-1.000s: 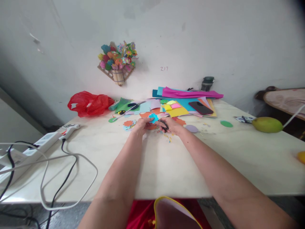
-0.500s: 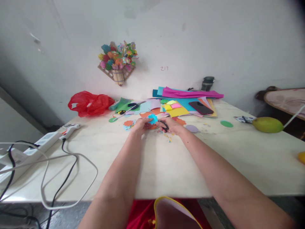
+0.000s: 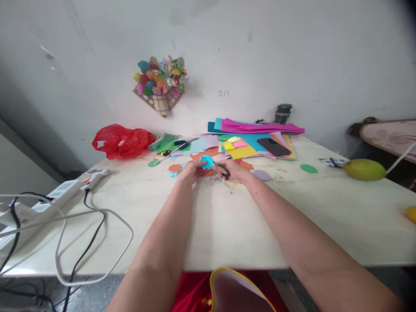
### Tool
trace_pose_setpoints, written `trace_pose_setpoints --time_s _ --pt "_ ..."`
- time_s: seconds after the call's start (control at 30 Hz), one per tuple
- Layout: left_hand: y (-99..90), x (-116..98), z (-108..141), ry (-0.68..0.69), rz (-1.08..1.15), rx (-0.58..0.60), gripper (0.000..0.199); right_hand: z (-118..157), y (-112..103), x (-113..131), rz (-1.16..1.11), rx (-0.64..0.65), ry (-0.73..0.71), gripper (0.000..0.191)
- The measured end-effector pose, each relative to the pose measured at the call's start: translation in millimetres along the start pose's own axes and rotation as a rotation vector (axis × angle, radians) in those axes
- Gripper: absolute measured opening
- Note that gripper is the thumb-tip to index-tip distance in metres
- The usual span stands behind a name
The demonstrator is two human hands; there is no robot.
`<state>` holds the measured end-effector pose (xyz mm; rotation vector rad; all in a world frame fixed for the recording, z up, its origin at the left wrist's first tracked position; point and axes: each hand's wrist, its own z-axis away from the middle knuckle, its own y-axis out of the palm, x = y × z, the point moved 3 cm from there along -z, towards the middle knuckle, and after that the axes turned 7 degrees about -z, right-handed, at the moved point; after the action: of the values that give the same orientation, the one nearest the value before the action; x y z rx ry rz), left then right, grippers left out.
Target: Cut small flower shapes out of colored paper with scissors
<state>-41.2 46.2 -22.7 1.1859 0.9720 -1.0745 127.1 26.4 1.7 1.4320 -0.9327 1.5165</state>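
Note:
A bright blue scalloped paper flower (image 3: 206, 162) is pinched in my left hand (image 3: 193, 169), just above the table. My right hand (image 3: 233, 169) is closed around the dark handles of a pair of scissors (image 3: 225, 171). Its blades point up and left at the edge of the blue flower; how far apart they are I cannot make out. Under and around my hands lie orange scalloped paper pieces (image 3: 244, 164) and an orange flower cutout (image 3: 174, 167). Small paper scraps (image 3: 231, 188) are scattered below my right hand. A lilac paper disc (image 3: 261, 175) lies to its right.
Coloured sheets (image 3: 248, 151), a phone (image 3: 274, 147) and a second pair of scissors (image 3: 185, 143) lie behind my hands. A red plastic bag (image 3: 121, 141) sits back left, a power strip (image 3: 58, 193) with cables at left, a green mango-like object (image 3: 364, 169) at right.
The blue flower has shifted slightly left and turned a little in my left hand. More of the scissor blades shows between it and my right hand.

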Motion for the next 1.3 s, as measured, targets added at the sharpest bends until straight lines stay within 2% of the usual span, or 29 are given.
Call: trace_pose_setpoints --time_s 0.67,0.87,1.03,1.13,1.3 --pt "-2.9 2 -3 0.000 0.009 -0.061 0.019 2 -1 2 0.005 0.002 0.008 0.029" --pt "-1.6 -1 1 0.019 -0.020 -0.074 0.015 1 -4 0 -0.004 0.006 0.006 0.027" --pt "0.2 -5 8 0.041 -0.021 -0.083 0.016 1 -6 0 -0.001 -0.011 0.020 0.035" --pt "1.5 -7 11 0.087 -0.013 -0.046 0.019 0 -9 1 0.006 -0.020 0.010 0.039" --pt "2.9 -6 12 0.143 -0.046 0.062 0.028 -6 -23 -4 -0.004 -0.079 -0.051 0.036"
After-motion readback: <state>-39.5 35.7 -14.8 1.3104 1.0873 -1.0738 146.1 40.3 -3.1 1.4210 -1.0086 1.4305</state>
